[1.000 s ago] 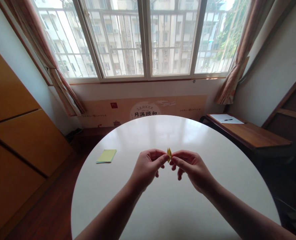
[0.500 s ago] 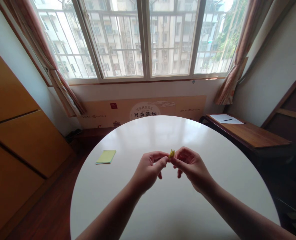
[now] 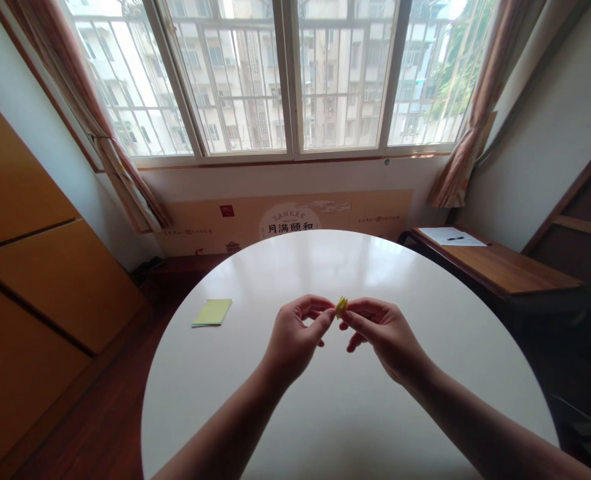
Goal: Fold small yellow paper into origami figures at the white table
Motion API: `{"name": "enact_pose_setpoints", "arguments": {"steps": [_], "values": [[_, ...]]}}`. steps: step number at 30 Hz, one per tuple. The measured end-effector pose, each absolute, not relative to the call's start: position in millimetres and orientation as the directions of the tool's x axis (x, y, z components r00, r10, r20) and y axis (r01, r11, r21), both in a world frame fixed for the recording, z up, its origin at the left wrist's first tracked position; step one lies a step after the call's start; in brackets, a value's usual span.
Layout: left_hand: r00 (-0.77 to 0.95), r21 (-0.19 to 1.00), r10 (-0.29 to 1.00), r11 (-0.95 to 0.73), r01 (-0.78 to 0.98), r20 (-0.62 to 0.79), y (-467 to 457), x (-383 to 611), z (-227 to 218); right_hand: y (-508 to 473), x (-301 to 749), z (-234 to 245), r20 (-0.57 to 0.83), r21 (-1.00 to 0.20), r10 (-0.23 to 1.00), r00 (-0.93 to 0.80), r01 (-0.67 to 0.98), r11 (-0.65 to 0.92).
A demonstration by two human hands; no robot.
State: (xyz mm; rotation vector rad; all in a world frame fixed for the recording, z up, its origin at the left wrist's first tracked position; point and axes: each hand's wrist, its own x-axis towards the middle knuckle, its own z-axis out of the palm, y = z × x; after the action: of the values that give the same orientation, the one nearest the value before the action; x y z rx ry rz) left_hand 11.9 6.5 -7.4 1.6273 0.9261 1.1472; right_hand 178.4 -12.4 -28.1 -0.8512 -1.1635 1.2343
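Note:
A small folded yellow paper (image 3: 342, 306), with pointed tips sticking up, is held above the table between my two hands. My left hand (image 3: 302, 333) pinches its left side between thumb and forefinger. From the other side, the thumb and forefinger of my right hand (image 3: 382, 330) close on it, the remaining fingers curled below. Its lower part is partly hidden by the fingertips. To the left on the tabletop lies a pad of yellow-green sticky notes (image 3: 213, 312), with a bluish layer at its lower edge; neither hand touches it.
The round white table (image 3: 295, 427) is in front of me. Beyond its right edge stands a wooden side table (image 3: 520, 270) with a white paper sheet (image 3: 440, 236) and a pen (image 3: 456, 239). A wooden cabinet (image 3: 50, 280) is at the left, windows behind.
The yellow paper has turned slightly in my fingers and tilts more to the right. My right hand's fingers have shifted their hold; the sticky notes have stayed put.

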Motion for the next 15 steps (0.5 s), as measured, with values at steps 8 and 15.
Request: {"name": "enact_pose_setpoints", "arguments": {"steps": [8, 15], "values": [[0.229, 0.771, 0.785, -0.614, 0.166, 0.576, 2.8, 10.9, -7.6, -14.9, 177.7, -25.4, 0.144, -0.951, 0.984, -0.105, -0.291, 0.108], [0.222, 0.764, 0.775, -0.627, 0.149, 0.592, 3.5, 9.7, -9.1, -16.4, 176.1, -25.6, 0.198, -0.952, 0.977, -0.075, -0.251, 0.174]]}}
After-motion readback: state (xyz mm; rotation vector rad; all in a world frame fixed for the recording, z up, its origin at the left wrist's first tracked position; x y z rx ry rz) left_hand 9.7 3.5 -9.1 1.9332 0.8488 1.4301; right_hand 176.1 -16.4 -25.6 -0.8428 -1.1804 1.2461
